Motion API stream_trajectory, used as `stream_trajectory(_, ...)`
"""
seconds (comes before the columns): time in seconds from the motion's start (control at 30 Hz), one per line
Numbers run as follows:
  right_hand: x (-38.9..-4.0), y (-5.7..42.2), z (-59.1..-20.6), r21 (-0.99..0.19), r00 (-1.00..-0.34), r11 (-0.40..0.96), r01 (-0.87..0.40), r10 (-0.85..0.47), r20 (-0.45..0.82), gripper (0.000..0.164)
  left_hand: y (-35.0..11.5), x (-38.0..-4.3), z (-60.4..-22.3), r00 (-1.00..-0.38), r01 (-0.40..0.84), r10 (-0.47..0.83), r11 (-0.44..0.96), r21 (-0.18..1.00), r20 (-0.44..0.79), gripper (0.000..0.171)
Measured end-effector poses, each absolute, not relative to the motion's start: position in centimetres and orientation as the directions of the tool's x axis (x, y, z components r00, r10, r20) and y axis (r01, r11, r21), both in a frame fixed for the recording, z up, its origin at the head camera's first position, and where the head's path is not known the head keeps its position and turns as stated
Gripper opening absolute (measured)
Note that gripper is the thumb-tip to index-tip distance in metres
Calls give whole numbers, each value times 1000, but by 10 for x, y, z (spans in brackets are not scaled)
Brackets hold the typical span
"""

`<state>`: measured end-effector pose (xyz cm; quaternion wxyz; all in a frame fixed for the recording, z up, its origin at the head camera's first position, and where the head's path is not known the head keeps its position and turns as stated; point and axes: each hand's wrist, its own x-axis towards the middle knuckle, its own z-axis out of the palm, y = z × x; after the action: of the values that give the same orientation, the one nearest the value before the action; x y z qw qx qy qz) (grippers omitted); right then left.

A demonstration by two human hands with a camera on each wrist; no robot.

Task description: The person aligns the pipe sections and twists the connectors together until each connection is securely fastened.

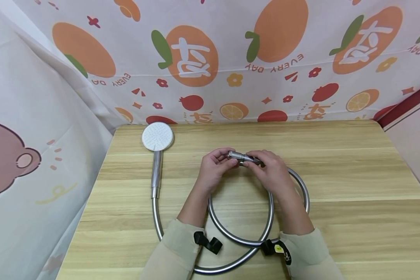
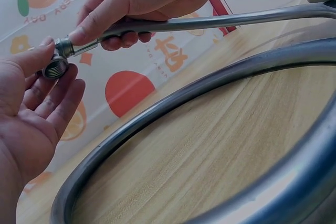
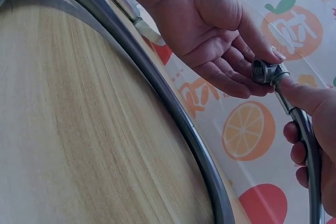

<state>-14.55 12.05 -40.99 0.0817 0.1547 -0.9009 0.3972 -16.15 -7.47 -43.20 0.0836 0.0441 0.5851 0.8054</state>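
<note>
A small metal elbow fitting with a threaded opening (image 2: 55,68) sits at one end of a grey metal shower hose (image 1: 271,214). My left hand (image 1: 211,169) pinches this fitting between thumb and fingertips, its other fingers spread loosely below, as the left wrist view shows. Close beside it, my right hand (image 1: 273,171) grips the hose end, thumb right at the collar where fitting and hose meet. Both hands are raised above the tabletop. From there the hose loops over the table under my forearms and runs left to a shower head (image 1: 157,136), lying face up with its handle toward me.
The wooden table (image 1: 353,175) reaches back to a fruit-printed curtain (image 1: 231,50). Another white curtain (image 1: 38,155) hangs along the left side. Black straps (image 1: 208,243) circle both sleeve cuffs. A red-edged panel (image 1: 413,101) stands at the right.
</note>
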Motion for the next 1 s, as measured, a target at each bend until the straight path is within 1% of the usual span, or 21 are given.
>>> stream_trajectory(0.13, -146, 120, -410, -665, -937, 661, -348, -226, 266, 31, -75, -161, -432, -982, -69, 186, -280, 957, -16, 35)
stream_trajectory(0.3, -146, 120, -410, -640, -933, 680, -358, -242, 265, 32, -75, -161, -431, -985, -32, 174, -246, 969, 12, 34)
stream_trajectory(0.5, -146, 120, -409, -662, -942, 669, -336, -239, 237, 33, -74, -162, -433, -984, 5, 170, -233, 973, 46, 31)
stream_trajectory(0.67, -146, 120, -411, -694, -942, 638, -335, -214, 258, 34, -73, -163, -434, -987, 24, 149, -238, 971, 61, 32)
stream_trajectory(0.87, -148, 120, -412, -715, -939, 609, -344, -204, 278, 38, -73, -163, -436, -989, 9, 142, -232, 973, 43, 36)
stream_trajectory(1.0, -148, 120, -413, -716, -936, 604, -351, -207, 284, 34, -74, -163, -436, -987, -8, 157, -228, 974, 29, 38)
